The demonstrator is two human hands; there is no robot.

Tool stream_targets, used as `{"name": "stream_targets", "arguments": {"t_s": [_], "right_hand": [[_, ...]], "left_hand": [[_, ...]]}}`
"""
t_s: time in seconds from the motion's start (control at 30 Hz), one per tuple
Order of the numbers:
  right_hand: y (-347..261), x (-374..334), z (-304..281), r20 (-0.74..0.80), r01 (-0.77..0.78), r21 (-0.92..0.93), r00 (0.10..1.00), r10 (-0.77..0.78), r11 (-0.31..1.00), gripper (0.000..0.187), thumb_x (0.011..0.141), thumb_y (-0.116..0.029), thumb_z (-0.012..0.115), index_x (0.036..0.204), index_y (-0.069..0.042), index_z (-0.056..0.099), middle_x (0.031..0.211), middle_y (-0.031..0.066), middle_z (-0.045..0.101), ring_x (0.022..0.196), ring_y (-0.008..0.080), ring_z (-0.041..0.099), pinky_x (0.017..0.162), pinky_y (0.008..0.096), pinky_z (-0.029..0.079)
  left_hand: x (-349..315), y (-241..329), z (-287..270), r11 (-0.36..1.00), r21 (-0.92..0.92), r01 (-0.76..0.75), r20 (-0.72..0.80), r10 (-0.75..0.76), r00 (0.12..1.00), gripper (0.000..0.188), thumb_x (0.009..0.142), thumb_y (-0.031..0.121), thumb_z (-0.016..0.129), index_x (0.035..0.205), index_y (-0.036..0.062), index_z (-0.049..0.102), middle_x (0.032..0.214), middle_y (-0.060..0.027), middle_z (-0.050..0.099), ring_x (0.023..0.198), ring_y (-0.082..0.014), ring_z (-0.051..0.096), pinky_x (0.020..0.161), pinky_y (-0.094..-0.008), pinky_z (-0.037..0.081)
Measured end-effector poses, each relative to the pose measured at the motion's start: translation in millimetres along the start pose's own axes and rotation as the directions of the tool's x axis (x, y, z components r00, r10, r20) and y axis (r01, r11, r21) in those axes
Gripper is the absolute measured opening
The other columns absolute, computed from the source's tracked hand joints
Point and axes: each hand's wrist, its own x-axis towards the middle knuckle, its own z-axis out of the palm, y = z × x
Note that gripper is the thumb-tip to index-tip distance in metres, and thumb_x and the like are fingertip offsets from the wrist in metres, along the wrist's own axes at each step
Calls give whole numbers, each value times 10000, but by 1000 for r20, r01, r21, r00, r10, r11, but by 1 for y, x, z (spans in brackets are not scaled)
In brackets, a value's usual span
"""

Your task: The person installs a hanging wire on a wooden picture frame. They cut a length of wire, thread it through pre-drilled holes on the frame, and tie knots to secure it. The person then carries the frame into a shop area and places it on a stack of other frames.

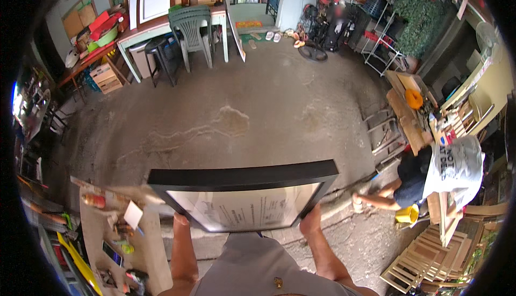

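Note:
A black picture frame (242, 177) with a printed document (250, 207) behind its glass is held up in front of my body, tilted so its thick top edge faces away from me. My left hand (181, 219) grips the left side of the frame low down. On the opposite side, my right hand (310, 222) grips its lower right edge. The frame hides most of the fingers of both hands.
At my left stands a workbench (94, 242) with a phone (112, 253) and small items. A person in a white shirt (457, 169) bends over wooden pieces at right, near a yellow bucket (407, 214) and slatted wooden panels (424, 255). Green plastic chairs (191, 30) stand beyond the concrete floor (258, 108).

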Motion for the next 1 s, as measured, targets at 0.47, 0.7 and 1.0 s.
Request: {"name": "stream_targets", "arguments": {"t_s": [0.47, 0.7, 1.0], "right_hand": [[-100, 282, 83, 369, -53, 145, 929, -4, 988, 465, 853, -508, 495, 1073, -106, 577, 1015, 41, 588, 986, 196, 518, 889, 381, 370], [-162, 543, 210, 398, 153, 342, 870, -291, 927, 482, 913, -421, 357, 632, -53, 488, 672, 50, 455, 698, 168, 422, 653, 313, 334], [-202, 807, 373, 613, 230, 186, 733, -296, 955, 426, 866, -304, 487, 544, -43, 392, 589, 54, 401, 559, 159, 348, 517, 291, 293]], "left_hand": [[300, -35, 30, 984, 85, -156, -114, 165, 980, 590, 810, 557, 513, 1098, 43, 554, 1052, -68, 571, 995, -188, 525, 862, -322, 407], [611, -10, 61, 991, 70, -114, 199, 98, 975, 686, 867, 681, 246, 687, 64, 486, 694, -42, 493, 634, -165, 448, 610, -320, 380], [871, 8, 18, 948, 102, -303, 247, 271, 930, 611, 874, 607, 348, 649, 52, 469, 648, -73, 458, 631, -192, 425, 577, -344, 351]]}}
